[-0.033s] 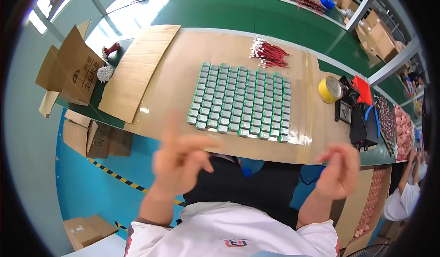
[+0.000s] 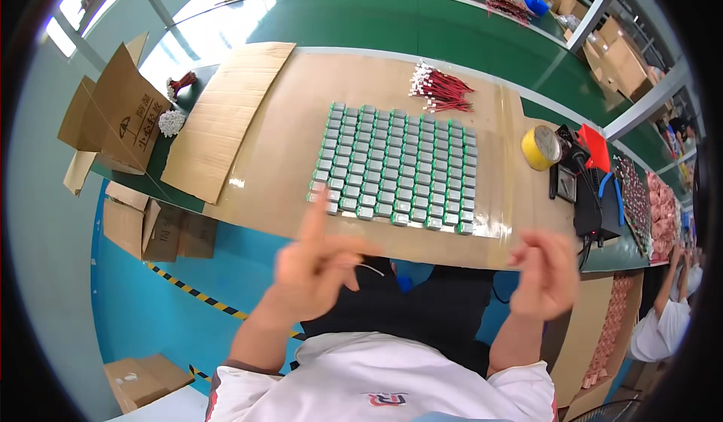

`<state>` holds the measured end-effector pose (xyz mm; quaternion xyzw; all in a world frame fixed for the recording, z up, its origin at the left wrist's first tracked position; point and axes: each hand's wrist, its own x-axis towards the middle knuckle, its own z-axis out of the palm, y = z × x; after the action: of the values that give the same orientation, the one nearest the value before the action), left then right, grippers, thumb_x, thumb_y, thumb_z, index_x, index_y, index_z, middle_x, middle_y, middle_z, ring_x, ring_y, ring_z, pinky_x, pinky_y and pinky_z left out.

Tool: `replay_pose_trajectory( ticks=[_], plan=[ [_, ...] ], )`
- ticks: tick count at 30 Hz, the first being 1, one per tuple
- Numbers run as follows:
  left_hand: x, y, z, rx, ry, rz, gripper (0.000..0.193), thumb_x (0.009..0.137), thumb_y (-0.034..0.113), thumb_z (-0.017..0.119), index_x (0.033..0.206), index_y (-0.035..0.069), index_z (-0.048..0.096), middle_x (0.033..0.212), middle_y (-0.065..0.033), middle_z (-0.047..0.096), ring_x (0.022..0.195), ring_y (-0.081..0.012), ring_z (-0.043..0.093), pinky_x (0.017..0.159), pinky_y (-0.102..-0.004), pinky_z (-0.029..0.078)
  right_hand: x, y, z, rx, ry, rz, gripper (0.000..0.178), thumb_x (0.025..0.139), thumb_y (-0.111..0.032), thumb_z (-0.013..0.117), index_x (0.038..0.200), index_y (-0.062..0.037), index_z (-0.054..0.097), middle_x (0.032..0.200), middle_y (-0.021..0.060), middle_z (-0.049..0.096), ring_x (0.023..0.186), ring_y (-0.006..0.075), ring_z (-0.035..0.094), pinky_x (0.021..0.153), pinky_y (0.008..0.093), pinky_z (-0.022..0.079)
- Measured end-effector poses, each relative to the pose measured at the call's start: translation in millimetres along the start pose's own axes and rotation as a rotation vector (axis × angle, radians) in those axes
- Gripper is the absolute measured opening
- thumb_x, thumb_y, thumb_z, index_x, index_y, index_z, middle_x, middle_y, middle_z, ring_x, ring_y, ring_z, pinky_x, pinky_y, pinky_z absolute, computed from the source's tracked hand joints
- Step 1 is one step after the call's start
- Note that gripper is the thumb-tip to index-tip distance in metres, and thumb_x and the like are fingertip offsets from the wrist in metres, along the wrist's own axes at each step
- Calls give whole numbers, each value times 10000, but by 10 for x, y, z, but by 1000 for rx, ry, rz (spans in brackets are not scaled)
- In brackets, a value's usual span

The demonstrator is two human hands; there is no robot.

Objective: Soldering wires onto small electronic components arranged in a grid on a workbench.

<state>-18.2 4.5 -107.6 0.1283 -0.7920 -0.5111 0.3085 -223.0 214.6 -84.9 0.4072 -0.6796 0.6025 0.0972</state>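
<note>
My left hand (image 2: pixel 312 271) hovers at the table's near edge, index finger stretched toward the near-left corner of a block of small grey modules with green edges (image 2: pixel 399 166). Its fingertip overlaps that corner; whether it touches cannot be told. The thumb points right, apart from the index finger, and no held thing shows. Beside the left hand, a thin pale strand (image 2: pixel 371 269) shows against dark cloth; what it is attached to is unclear. My right hand (image 2: pixel 546 275) is raised near the front edge, right of the modules, with its fingers curled together, slightly blurred. Anything inside them is hidden.
Behind the modules lies a bundle of red wires with white connectors (image 2: pixel 443 89). To the right are yellow tape (image 2: pixel 541 148), a black device (image 2: pixel 599 215) and blue-handled pliers (image 2: pixel 619 196). A cardboard sheet (image 2: pixel 230 121) and open carton (image 2: pixel 120 121) stand left.
My left hand has shifted right, bringing its index finger over the modules' near-left corner. My right hand has moved slightly left. The modules and wires stay where they were.
</note>
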Motion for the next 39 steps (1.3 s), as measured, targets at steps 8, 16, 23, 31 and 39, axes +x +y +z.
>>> replay_pose_trajectory(
  ticks=[8,16,23,31,39],
  plan=[
    [-11,-283,445,48,-559,-247,414,1049,113,566,1447,3,528,894,-140,754,814,-324,737,752,-411,577,-150,205,377,28,-586,-346,360,823,-28,795,1180,-26,742,1167,162,704,911,314,693,725,356,578],
    [-3,-287,422,39,-499,-166,395,983,120,691,1349,6,596,797,-110,719,692,-246,704,673,-346,573,-220,313,361,1,-587,-310,332,798,55,781,1121,17,717,864,111,680,726,278,648,607,363,526],
    [81,-474,531,4,-166,229,187,823,0,846,983,18,750,724,-59,685,561,-113,610,509,-246,466,-223,491,361,5,-569,-310,284,794,36,800,1069,17,732,861,124,705,682,288,655,624,359,520],
    [155,-563,305,0,75,-39,62,869,-63,769,872,-11,736,737,11,620,599,-19,515,502,-185,368,137,1135,-397,510,348,614,348,1042,-218,642,1327,-17,657,1000,95,750,635,82,587,550,244,484],
    [486,-601,146,81,189,60,92,863,-50,785,950,-22,790,720,21,582,617,-24,486,518,-199,328,423,1692,-693,690,620,598,197,1014,-215,688,1097,-37,673,1115,111,734,739,91,612,622,233,497]
  ],
)
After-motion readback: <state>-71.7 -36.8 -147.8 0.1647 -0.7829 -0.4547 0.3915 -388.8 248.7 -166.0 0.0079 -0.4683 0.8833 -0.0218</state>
